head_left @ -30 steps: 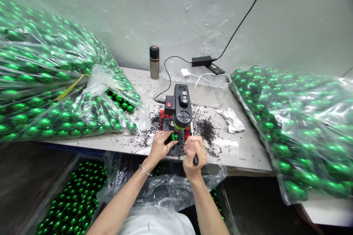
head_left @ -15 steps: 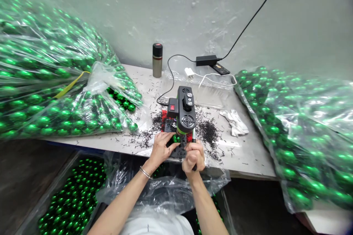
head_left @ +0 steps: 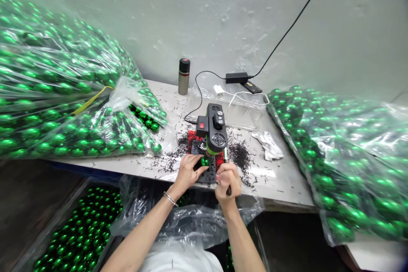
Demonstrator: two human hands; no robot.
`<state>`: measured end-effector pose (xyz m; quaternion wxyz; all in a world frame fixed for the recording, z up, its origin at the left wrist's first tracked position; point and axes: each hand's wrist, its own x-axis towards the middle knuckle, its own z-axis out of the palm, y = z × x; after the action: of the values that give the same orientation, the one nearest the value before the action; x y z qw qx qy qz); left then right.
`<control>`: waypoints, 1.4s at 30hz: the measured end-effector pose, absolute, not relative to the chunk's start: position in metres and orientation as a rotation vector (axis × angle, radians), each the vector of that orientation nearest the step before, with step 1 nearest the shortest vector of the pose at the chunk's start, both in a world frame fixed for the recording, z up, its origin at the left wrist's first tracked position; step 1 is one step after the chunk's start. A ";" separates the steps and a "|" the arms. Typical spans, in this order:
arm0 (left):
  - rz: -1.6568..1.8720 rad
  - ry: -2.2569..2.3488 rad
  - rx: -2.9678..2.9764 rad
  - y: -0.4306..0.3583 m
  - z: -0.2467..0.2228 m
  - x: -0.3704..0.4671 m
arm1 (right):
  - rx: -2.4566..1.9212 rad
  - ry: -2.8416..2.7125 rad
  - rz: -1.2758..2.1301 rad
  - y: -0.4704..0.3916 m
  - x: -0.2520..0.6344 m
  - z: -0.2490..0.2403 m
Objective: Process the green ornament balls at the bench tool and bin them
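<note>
A small black bench drill press (head_left: 216,129) with a red switch stands on the table, its base over a red mat (head_left: 219,159). Under its head sits a shiny green ball (head_left: 204,161), which my left hand (head_left: 188,172) pinches between thumb and fingers. My right hand (head_left: 228,182) is wrapped round the black lever handle (head_left: 228,190) on the machine's right side. The drill tip at the ball is hidden from view. Black shavings (head_left: 239,156) lie scattered on both sides of the base.
Large clear bags of green balls flank me at left (head_left: 63,106) and right (head_left: 334,157). A bin of green balls (head_left: 83,225) stands below the table. Farther back are a flask (head_left: 184,77), a power adapter (head_left: 236,77) and white gloves (head_left: 268,145).
My right hand and the lever handle have shifted slightly down and right. My left hand keeps its pinch on the green ball. The camera view has tilted a little.
</note>
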<state>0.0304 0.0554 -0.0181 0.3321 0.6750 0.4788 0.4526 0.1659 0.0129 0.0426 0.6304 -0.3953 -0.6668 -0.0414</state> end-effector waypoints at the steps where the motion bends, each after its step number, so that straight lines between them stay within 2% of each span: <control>1: 1.193 1.244 1.755 0.054 -0.017 0.030 | -0.928 -1.488 -0.046 0.011 0.165 0.054; 5: 1.211 1.201 1.821 0.032 -0.015 0.020 | -1.034 -1.405 0.132 0.007 0.161 0.090; 10: 1.144 1.144 2.175 0.004 -0.020 -0.007 | -0.995 -1.376 0.104 0.007 0.160 0.083; 12: 1.158 1.299 2.242 0.019 -0.015 -0.022 | -0.982 -1.337 0.084 0.008 0.158 0.074; 15: 1.108 1.799 2.192 0.070 0.007 -0.050 | -0.960 -1.328 0.081 0.010 0.157 0.067; 18: 0.649 2.231 2.085 0.127 0.031 -0.075 | -0.942 -1.353 0.072 0.010 0.158 0.065; 20: 0.434 2.277 2.000 0.153 0.041 -0.084 | -0.941 -1.350 0.065 0.010 0.158 0.065; 27: 0.491 2.093 1.933 0.162 0.044 -0.094 | -0.931 -1.364 0.069 0.010 0.159 0.061; 29: 0.719 1.902 1.780 0.148 0.045 -0.096 | -0.932 -1.369 0.075 0.010 0.159 0.060; 31: 1.013 1.548 1.431 0.130 0.044 -0.096 | -0.943 -1.361 0.079 0.009 0.159 0.059; 33: 1.166 1.193 1.037 0.110 0.041 -0.091 | -0.957 -1.349 0.080 0.009 0.158 0.058; 37: 1.123 0.946 0.662 0.078 0.028 -0.064 | -0.973 -1.351 0.077 0.008 0.155 0.061; 42: 1.041 0.987 0.622 0.062 0.010 -0.022 | -0.972 -1.396 0.068 0.006 0.155 0.067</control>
<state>-0.0221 0.0625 0.0104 0.7096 0.2804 0.4445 0.4693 0.1547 0.0061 0.0666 0.6591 -0.4295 -0.6167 0.0299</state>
